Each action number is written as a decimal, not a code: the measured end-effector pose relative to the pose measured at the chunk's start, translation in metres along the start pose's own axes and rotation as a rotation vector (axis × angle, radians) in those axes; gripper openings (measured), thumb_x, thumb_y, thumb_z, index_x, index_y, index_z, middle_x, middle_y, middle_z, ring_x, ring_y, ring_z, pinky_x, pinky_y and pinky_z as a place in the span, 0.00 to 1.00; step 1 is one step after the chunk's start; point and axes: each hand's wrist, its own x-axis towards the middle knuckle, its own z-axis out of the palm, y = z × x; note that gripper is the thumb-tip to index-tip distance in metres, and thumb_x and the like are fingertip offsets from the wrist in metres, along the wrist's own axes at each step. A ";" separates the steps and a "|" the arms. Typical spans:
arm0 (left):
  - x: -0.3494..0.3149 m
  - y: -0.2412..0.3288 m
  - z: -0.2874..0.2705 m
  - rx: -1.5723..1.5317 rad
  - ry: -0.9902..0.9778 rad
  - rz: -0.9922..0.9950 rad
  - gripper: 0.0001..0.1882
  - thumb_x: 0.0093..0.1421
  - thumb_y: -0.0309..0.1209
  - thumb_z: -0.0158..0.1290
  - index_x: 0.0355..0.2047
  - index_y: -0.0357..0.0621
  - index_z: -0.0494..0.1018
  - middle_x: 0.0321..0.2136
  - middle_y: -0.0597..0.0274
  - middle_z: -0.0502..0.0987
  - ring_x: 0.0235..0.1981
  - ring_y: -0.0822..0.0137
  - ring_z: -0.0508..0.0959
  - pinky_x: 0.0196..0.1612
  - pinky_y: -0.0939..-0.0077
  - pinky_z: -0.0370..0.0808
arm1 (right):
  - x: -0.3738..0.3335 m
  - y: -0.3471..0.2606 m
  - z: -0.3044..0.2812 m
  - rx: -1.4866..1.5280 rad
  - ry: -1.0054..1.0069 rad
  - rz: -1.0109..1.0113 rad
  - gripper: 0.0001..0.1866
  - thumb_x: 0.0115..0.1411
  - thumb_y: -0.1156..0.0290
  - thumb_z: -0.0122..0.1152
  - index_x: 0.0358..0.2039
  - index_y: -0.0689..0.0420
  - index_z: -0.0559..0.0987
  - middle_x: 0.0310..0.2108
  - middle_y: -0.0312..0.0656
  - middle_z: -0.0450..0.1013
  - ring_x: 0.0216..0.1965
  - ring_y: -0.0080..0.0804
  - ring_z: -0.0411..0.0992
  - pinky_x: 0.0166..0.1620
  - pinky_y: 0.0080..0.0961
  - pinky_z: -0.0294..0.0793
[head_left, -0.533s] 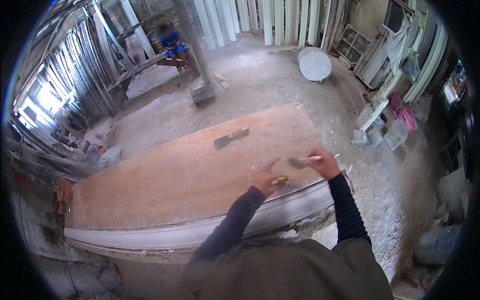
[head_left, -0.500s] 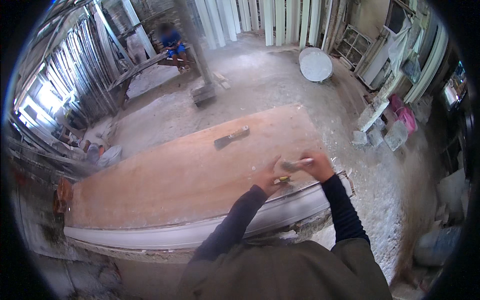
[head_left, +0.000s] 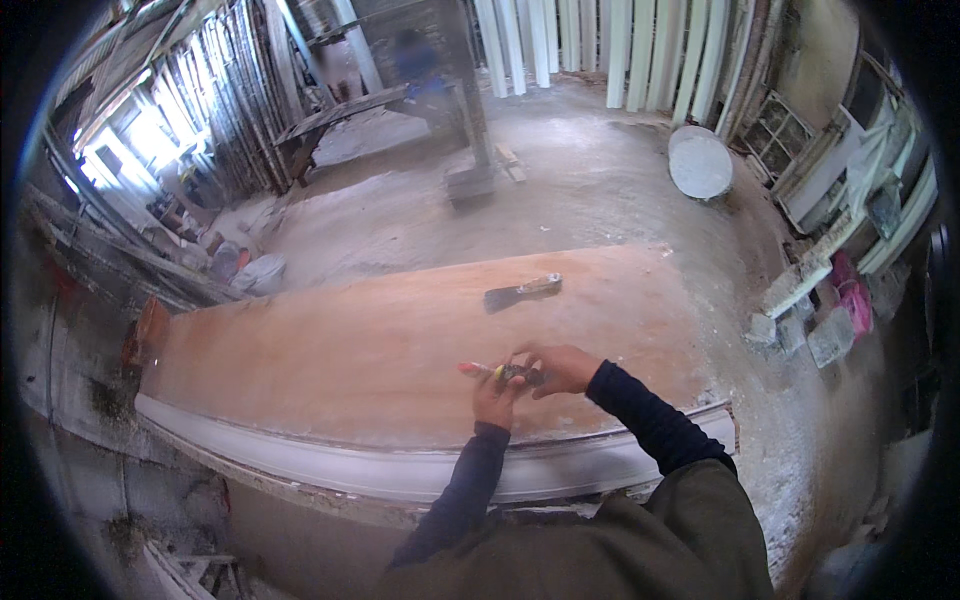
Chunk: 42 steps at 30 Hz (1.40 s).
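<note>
One left hand (head_left: 492, 405) is clasping a red-tipped tool (head_left: 470, 369), the right hand (head_left: 562, 369), fingers half-curled, is adjoining, grip unclear from here, a dark-headed tool (head_left: 523, 292) lying at twelve o'clock.

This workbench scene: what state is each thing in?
Left hand: closed on the red-tipped tool.
Right hand: bent, close beside it; grip unclear.
Red-tipped tool: held, partly hidden.
Dark-ended tool: lying unheld on the board.
Board: flat, smudged.
Pale strips: standing upright.
White drum: lidded or not, unclear.
</note>
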 end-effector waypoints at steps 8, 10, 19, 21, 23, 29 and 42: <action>-0.005 -0.043 -0.053 0.356 0.245 -0.076 0.23 0.55 0.36 0.50 0.49 0.38 0.63 0.35 0.59 0.70 0.36 0.69 0.71 0.37 0.79 0.69 | 0.060 0.050 -0.018 -0.161 0.102 -0.178 0.16 0.48 0.67 0.58 0.38 0.56 0.69 0.30 0.41 0.72 0.33 0.29 0.71 0.35 0.30 0.69; -0.016 -0.029 -0.073 0.098 0.273 -0.417 0.24 0.55 0.34 0.49 0.51 0.39 0.60 0.35 0.60 0.70 0.36 0.70 0.70 0.38 0.79 0.68 | 0.056 0.077 -0.062 0.233 0.252 -0.006 0.15 0.49 0.73 0.56 0.38 0.59 0.69 0.30 0.41 0.72 0.32 0.28 0.71 0.36 0.25 0.70; -0.042 0.000 -0.119 0.119 0.661 -0.075 0.46 0.48 0.18 0.43 0.59 0.53 0.25 0.47 0.53 0.61 0.40 0.65 0.68 0.38 0.72 0.70 | 0.015 0.314 -0.180 0.337 1.177 0.904 0.16 0.45 0.64 0.63 0.26 0.66 0.73 0.24 0.48 0.72 0.27 0.31 0.73 0.28 0.24 0.73; -0.025 0.017 -0.098 -0.133 0.596 -0.271 0.49 0.47 0.18 0.44 0.58 0.56 0.22 0.51 0.52 0.56 0.42 0.63 0.67 0.40 0.71 0.70 | -0.061 0.376 -0.219 0.066 1.289 1.004 0.20 0.42 0.64 0.66 0.29 0.66 0.71 0.27 0.50 0.72 0.29 0.35 0.73 0.30 0.27 0.73; -0.036 0.023 -0.105 -0.086 0.736 -0.186 0.51 0.46 0.18 0.45 0.57 0.60 0.21 0.51 0.51 0.55 0.43 0.61 0.66 0.39 0.71 0.71 | 0.004 0.353 -0.174 -0.126 1.236 1.073 0.31 0.38 0.63 0.68 0.39 0.67 0.66 0.33 0.54 0.70 0.34 0.45 0.71 0.36 0.32 0.72; -0.039 0.004 -0.119 0.057 0.790 -0.152 0.49 0.47 0.20 0.47 0.58 0.61 0.24 0.46 0.52 0.60 0.38 0.63 0.69 0.26 0.76 0.74 | 0.088 0.250 -0.100 -0.386 0.908 0.411 0.28 0.45 0.61 0.60 0.46 0.60 0.65 0.45 0.49 0.64 0.48 0.43 0.61 0.51 0.33 0.58; -0.036 -0.007 -0.121 -0.261 0.647 -0.406 0.20 0.55 0.30 0.48 0.46 0.51 0.54 0.34 0.58 0.70 0.26 0.63 0.74 0.23 0.71 0.75 | 0.074 0.125 0.001 -0.450 0.370 0.200 0.12 0.48 0.64 0.54 0.34 0.49 0.70 0.31 0.42 0.70 0.34 0.44 0.69 0.36 0.38 0.67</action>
